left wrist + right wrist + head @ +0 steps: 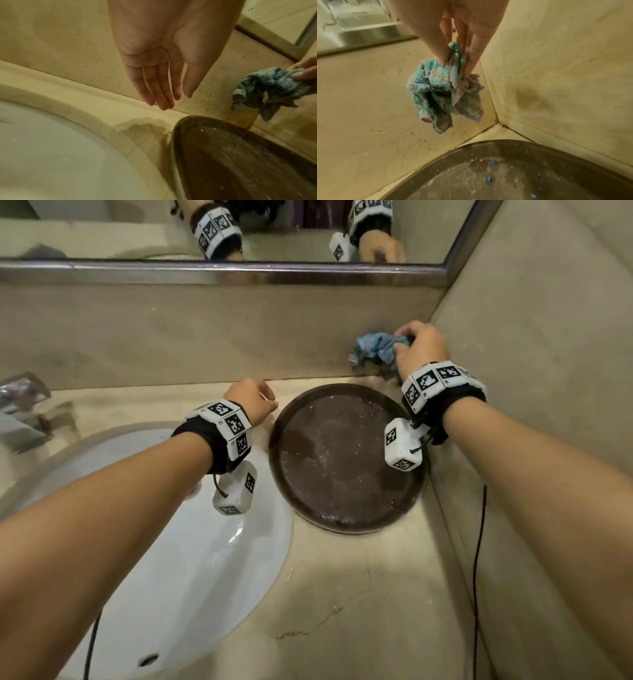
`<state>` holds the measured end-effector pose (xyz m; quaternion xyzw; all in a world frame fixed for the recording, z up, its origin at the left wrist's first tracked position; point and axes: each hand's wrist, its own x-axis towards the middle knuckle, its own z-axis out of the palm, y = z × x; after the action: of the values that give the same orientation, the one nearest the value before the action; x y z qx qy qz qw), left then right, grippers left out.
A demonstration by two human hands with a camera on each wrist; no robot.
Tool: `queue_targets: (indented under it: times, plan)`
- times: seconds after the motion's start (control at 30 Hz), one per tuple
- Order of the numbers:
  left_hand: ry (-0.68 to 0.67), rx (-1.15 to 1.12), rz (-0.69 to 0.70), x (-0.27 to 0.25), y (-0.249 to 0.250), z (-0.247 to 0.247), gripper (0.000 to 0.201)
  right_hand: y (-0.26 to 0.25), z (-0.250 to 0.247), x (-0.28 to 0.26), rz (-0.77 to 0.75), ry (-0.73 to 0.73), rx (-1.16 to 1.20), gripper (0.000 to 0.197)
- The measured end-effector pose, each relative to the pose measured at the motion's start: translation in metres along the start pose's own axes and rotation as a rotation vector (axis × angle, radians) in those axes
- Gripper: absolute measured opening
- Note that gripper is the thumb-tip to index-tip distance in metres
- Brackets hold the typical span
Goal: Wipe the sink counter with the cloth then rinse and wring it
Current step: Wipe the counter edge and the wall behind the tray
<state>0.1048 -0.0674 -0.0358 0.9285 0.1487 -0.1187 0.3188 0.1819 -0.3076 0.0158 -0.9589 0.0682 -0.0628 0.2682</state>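
Note:
A crumpled blue-and-grey cloth [376, 349] [267, 89] [443, 92] hangs in the air at the back right corner, above the far edge of the beige counter [359, 594]. My right hand [416, 345] [458, 54] pinches its upper end between thumb and fingers. My left hand [255, 400] [164, 83] hovers over the counter between the white sink basin [191, 559] and the tray, fingers straight and relaxed, holding nothing.
A round dark tray [346, 457] [522, 175], dusty with small blue specks, lies on the counter right of the basin. A chrome tap [24, 412] stands at the left. A mirror [239, 231] runs above the backsplash; a wall closes the right side.

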Motion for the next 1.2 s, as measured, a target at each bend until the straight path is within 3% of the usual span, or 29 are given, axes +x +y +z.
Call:
queue_targets:
  times: [0.13,0.33,0.47,0.57,0.63,0.7,0.73,0.8,0.9,1.03,1.1,1.2]
  plan:
    - [-0.031,0.003,0.009,-0.018,-0.004,-0.002,0.017,0.001,-0.020,-0.031,0.066,0.045,0.075,0.020]
    - [-0.093,0.116,0.107,-0.050,0.001,0.007,0.023,0.017,-0.047,-0.098,0.187,0.048,-0.098,0.024]
    - [-0.104,0.231,0.110,-0.078,-0.009,0.016,0.023,0.036,-0.050,-0.155,0.389,-0.173,-0.225,0.022]
    - [-0.198,0.194,0.040,-0.092,-0.021,0.025,0.032,0.056,-0.042,-0.191,0.394,-0.397,-0.382,0.019]
    - [-0.235,0.179,0.031,-0.098,-0.027,0.029,0.035,0.083,-0.013,-0.197,0.458,-0.584,-0.443,0.044]
    - [-0.273,0.122,0.014,-0.101,-0.030,0.036,0.035,0.115,0.020,-0.194,0.511,-0.667,-0.563,0.070]
    - [-0.291,0.083,0.002,-0.100,-0.030,0.040,0.035,0.116,0.025,-0.193,0.524,-0.658,-0.509,0.067]
    - [-0.318,0.019,-0.036,-0.097,-0.032,0.045,0.033,0.086,0.018,-0.207,0.481,-0.640,-0.382,0.042]
    - [-0.339,-0.081,-0.088,-0.091,-0.029,0.048,0.029,0.079,0.016,-0.207,0.521,-0.493,-0.149,0.036]
    - [-0.328,-0.087,-0.099,-0.084,-0.020,0.051,0.028,0.087,0.017,-0.188,0.489,-0.433,-0.157,0.022]
    - [-0.330,-0.094,-0.123,-0.080,-0.017,0.052,0.025,0.085,0.012,-0.182,0.464,-0.472,-0.134,0.022]
    - [-0.354,-0.117,-0.164,-0.073,-0.016,0.052,0.027,0.083,0.009,-0.176,0.395,-0.530,-0.277,0.005]
